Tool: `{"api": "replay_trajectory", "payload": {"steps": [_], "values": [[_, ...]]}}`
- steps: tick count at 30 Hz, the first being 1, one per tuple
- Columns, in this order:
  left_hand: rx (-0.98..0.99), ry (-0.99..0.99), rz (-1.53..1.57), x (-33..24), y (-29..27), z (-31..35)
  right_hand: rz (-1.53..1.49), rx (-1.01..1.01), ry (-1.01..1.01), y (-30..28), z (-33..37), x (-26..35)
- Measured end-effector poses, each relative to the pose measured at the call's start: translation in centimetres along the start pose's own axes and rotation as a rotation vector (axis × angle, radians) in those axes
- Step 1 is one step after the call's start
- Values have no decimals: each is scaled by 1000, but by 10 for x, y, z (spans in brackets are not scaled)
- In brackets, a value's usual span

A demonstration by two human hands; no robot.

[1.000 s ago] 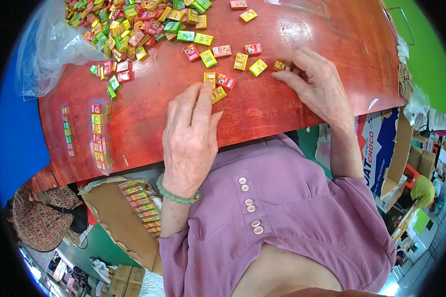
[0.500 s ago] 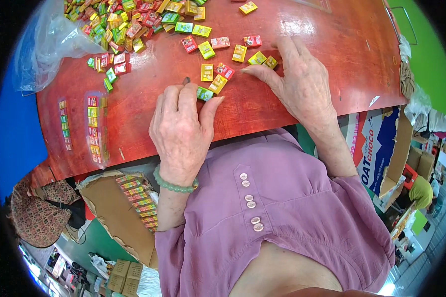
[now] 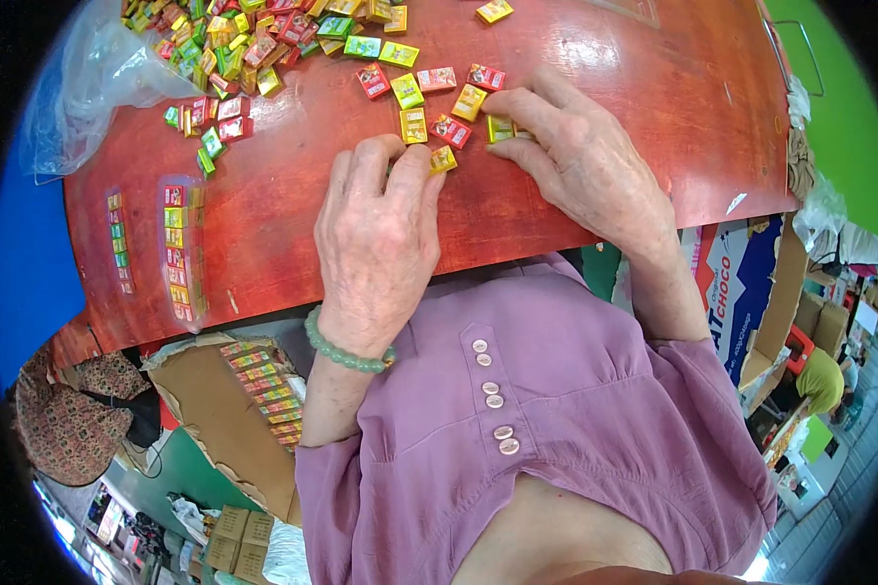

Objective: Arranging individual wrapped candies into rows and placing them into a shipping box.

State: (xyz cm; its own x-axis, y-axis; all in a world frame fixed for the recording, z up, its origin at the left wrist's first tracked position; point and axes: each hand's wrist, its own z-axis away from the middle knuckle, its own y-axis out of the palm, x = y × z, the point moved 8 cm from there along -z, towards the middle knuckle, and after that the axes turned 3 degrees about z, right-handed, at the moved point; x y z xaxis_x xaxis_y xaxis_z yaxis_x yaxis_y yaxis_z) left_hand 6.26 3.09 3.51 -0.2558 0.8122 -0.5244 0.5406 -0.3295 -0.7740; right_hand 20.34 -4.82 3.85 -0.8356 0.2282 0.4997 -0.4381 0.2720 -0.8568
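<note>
My left hand [image 3: 376,239], with a green bead bracelet [image 3: 349,359] at its wrist, is curled on the red table. A sliver of a small green box shows between its thumb and fingers. A small yellow box [image 3: 443,159] lies against the thumb side, partly covered. My right hand [image 3: 590,161] pinches a small yellow-green box [image 3: 499,129] between thumb and fingers, the box still on the table. Between and beyond the hands lie loose small boxes, among them a red box [image 3: 451,131], a gold box [image 3: 469,101] and a yellow box [image 3: 413,125].
A heap of small coloured boxes [image 3: 254,44] lies at the far left beside a clear plastic bag [image 3: 117,88]. Two rows of boxes, one a wrapped row [image 3: 176,253], lie on the left of the table [image 3: 293,205]. Below the edge stands a cardboard carton [image 3: 205,400] holding packed rows.
My left hand has slid right and slightly away from me, pushing boxes closer together. My right hand has moved left and its fingers have closed on the yellow-green box.
</note>
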Motion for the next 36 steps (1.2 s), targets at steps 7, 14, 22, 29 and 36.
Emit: {"api": "replay_trajectory", "payload": {"steps": [7, 14, 22, 29, 36], "values": [[186, 163, 94, 6, -6, -1, -24, 101, -126, 11, -14, 6], [136, 38, 169, 15, -15, 1, -20, 178, -149, 17, -21, 15], [-3, -227, 145, 16, -5, 18, -9, 137, -155, 17, -19, 19], [-13, -150, 38, 1, 2, 11, -16, 92, -129, 17, -11, 19], [36, -138, 85, 3, -4, 9, -10, 88, -141, 11, -9, 25]]}}
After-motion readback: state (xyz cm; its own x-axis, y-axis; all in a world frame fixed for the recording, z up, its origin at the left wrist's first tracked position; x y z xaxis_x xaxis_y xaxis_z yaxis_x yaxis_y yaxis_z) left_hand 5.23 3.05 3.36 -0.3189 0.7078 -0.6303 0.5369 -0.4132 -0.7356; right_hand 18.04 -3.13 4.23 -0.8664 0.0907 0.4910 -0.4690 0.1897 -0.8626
